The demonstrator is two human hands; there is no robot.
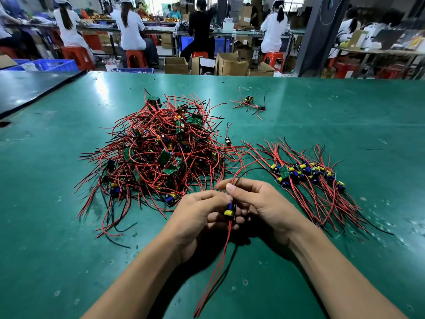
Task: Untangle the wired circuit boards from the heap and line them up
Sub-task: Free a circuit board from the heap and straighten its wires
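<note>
A big heap of small green circuit boards with red and black wires (pixel 161 153) lies tangled at the middle left of the green table. To the right, several boards sit side by side in a row (pixel 308 173), their wires trailing toward me. Between my hands is one small board with a yellow and a blue part (pixel 230 210). My left hand (pixel 200 217) holds it from the left, fingers curled round it. My right hand (pixel 259 203) pinches its upper wires with thumb and forefinger. Its long red and black wires (pixel 220 261) hang down toward me.
A small separate clump of wired boards (pixel 249 103) lies farther back, and one lone board (pixel 228 140) sits between heap and row. The green table (pixel 345 116) ends at a far edge; beyond it are cardboard boxes, red stools and seated people at benches.
</note>
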